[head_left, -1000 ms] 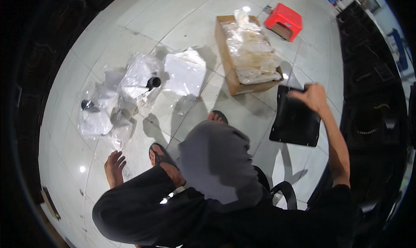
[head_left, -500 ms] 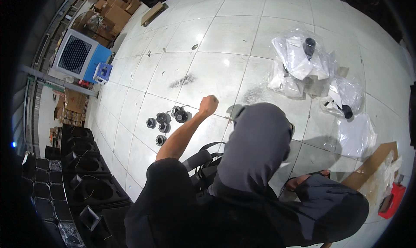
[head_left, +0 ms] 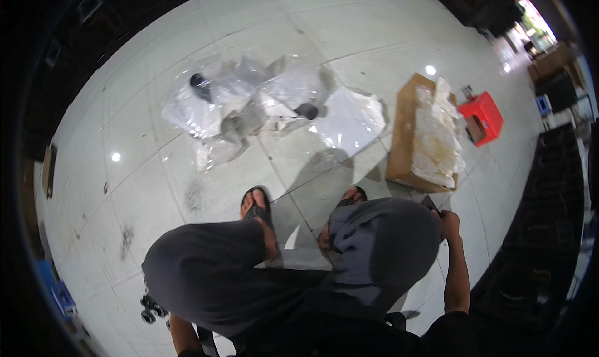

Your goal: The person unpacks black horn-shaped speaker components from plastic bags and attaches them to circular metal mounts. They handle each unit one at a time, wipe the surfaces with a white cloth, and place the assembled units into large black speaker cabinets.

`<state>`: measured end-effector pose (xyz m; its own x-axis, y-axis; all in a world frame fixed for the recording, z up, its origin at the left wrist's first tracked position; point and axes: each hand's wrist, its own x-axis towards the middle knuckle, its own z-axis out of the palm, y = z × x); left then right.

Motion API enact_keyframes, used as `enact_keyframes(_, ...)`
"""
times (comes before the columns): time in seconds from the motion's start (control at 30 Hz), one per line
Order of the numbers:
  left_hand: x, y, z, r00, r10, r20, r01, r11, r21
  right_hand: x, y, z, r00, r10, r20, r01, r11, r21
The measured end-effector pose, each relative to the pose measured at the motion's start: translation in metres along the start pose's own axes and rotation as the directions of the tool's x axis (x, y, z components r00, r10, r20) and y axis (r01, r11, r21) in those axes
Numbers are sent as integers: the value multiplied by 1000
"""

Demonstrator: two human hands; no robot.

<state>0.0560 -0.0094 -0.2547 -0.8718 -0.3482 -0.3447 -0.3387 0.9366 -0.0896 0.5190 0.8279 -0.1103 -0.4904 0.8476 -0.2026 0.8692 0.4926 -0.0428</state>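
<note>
**Q:** Right hand (head_left: 448, 221) status?

**A:** It is closed around a small dark object (head_left: 430, 203), held beside the right knee (head_left: 387, 245), near the corner of the cardboard box (head_left: 402, 132). The object's kind cannot be told; only its dark upper end shows above the fingers.

**Q:** Left hand status?

**A:** It cannot be told. The left forearm (head_left: 181, 335) enters at the lower edge, behind the left knee (head_left: 206, 270); the hand itself is hidden. Small black wheels (head_left: 150, 308) lie on the floor just beside that forearm.

**Q:** Body position?

**A:** The person squats on white floor tiles (head_left: 143, 164). Both feet wear dark sandals (head_left: 257, 208), toes pointing toward the plastic bags.

**Q:** Surrounding items?

**A:** Clear plastic bags (head_left: 249, 101) lie crumpled ahead of the feet; two of them hold a dark part (head_left: 199, 81). One flat white bag (head_left: 352, 117) lies between that heap and the box. The box stands open and holds bunched clear plastic wrap (head_left: 437, 135). A red plastic stool (head_left: 481, 117) stands just beyond the box. Dark cabinets (head_left: 543, 245) line the right side.
</note>
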Motion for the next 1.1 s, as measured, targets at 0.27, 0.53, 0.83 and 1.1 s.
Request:
enact_keyframes(0.27, -30, 38, -27, 989, 19, 145, 1, 991, -135, 35, -118, -92, 939, -137, -315, 236, 924, 302)
enact_keyframes(0.53, -63, 153, -111, 930, 253, 265, -82, 849, -522, 165, -256, -21, 931, -212, -298, 342, 793, 504)
enact_keyframes(0.83, -157, 271, -297, 723, 598, -345, -562, 221, -797, 145, -328, -98, 882, -392, -262, 456, 851, 260)
enact_keyframes(1.1, -215, 442, -380, 235, 965, -118, -514, 21, -857, 33, -325, -261, -160, -879, -449, 766, 176, -618)
